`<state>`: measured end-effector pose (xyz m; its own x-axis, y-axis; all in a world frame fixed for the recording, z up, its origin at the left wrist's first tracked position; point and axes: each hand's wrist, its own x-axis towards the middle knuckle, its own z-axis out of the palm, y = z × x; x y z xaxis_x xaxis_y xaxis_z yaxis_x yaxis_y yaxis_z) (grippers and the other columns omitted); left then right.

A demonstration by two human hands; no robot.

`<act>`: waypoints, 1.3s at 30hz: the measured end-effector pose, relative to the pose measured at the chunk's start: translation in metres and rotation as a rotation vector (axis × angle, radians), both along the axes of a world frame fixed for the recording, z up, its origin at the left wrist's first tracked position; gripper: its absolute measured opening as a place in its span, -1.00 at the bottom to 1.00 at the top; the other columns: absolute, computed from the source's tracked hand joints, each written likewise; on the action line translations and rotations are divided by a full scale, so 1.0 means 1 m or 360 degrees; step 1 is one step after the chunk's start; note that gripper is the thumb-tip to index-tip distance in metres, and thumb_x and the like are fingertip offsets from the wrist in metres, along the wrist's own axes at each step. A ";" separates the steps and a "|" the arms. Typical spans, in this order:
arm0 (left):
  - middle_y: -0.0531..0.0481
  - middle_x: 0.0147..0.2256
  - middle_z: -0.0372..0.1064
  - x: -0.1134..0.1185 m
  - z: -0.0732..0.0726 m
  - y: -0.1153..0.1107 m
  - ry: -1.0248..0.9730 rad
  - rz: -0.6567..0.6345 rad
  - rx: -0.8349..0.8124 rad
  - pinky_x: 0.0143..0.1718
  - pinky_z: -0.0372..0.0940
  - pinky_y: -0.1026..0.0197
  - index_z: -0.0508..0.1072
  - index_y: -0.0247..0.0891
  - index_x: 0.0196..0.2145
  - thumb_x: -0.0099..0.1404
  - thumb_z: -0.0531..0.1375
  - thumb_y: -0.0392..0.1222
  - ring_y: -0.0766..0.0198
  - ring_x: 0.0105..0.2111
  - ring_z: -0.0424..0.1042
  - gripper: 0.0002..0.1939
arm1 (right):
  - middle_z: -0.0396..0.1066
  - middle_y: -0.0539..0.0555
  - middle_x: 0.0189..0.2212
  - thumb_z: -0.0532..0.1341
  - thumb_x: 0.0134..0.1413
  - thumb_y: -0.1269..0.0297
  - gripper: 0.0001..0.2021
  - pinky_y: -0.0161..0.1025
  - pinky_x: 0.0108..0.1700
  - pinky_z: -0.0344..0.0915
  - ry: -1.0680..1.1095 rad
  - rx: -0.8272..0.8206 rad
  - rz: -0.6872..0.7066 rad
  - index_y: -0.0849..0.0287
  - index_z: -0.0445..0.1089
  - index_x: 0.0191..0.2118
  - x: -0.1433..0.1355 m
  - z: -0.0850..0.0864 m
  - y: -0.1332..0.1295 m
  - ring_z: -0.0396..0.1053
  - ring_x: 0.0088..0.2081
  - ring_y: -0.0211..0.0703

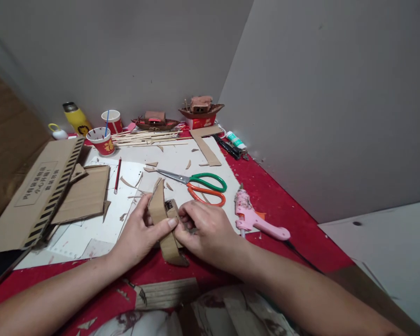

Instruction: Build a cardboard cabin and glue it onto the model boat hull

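Near the table's front edge, my left hand (136,235) is closed around a small boat-shaped cardboard model (168,247), its thumb pressed along the side. The model is tilted, with its curved ends pointing up-left and down-right. Dark marks show on a small piece at its middle. On the model's right side, my right hand (210,226) has its fingers curled in a pinch at the edge; its fingertips are partly hidden. Just beyond the hands lie scissors (189,179) with green and orange handles. A pink glue gun (249,212) rests right of my right hand.
Cardboard sheets (80,196) and a large flap (31,186) lie left, near a red pencil (118,175). Behind are paper cups (103,144), thin wooden sticks (143,137), a yellow bottle (76,120) and two brown model boats (154,122). Cardboard scraps litter the white board.
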<state>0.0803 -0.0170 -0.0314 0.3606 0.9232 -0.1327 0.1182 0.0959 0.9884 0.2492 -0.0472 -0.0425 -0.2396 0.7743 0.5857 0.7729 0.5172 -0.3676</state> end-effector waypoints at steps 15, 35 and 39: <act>-0.11 -0.21 0.57 -0.027 -0.021 0.024 -0.0954 -0.0178 -0.0620 -0.14 0.36 0.19 0.53 -0.29 -0.09 0.22 0.29 0.03 0.19 -0.24 0.50 -0.60 | 0.45 0.03 -0.26 0.19 0.21 0.26 -0.84 -0.31 -0.20 0.41 0.0743 -0.0198 0.0179 0.07 0.35 -0.09 0.020 0.002 -0.001 0.44 -0.26 -0.23; -0.21 -0.31 0.57 -0.039 -0.010 0.043 -0.1151 -0.0352 -0.1206 -0.37 0.41 0.13 0.52 -0.40 -0.13 0.16 0.21 0.23 0.07 -0.41 0.55 -0.41 | 0.19 0.21 0.25 0.16 0.23 0.03 -0.27 0.21 0.29 0.04 0.0530 -0.0186 0.0370 -0.07 -0.20 0.39 0.022 -0.017 0.003 0.13 0.28 0.10; -0.17 -0.31 0.57 -0.050 -0.004 0.046 -0.1084 -0.0404 -0.1095 -0.50 0.39 0.20 0.53 -0.33 -0.13 0.14 0.20 0.23 0.15 -0.48 0.52 -0.43 | 0.28 0.19 0.17 0.14 0.26 0.14 -0.36 0.09 0.25 0.16 0.0665 -0.0127 0.0364 -0.05 -0.11 0.37 0.023 -0.014 0.002 0.22 0.22 0.02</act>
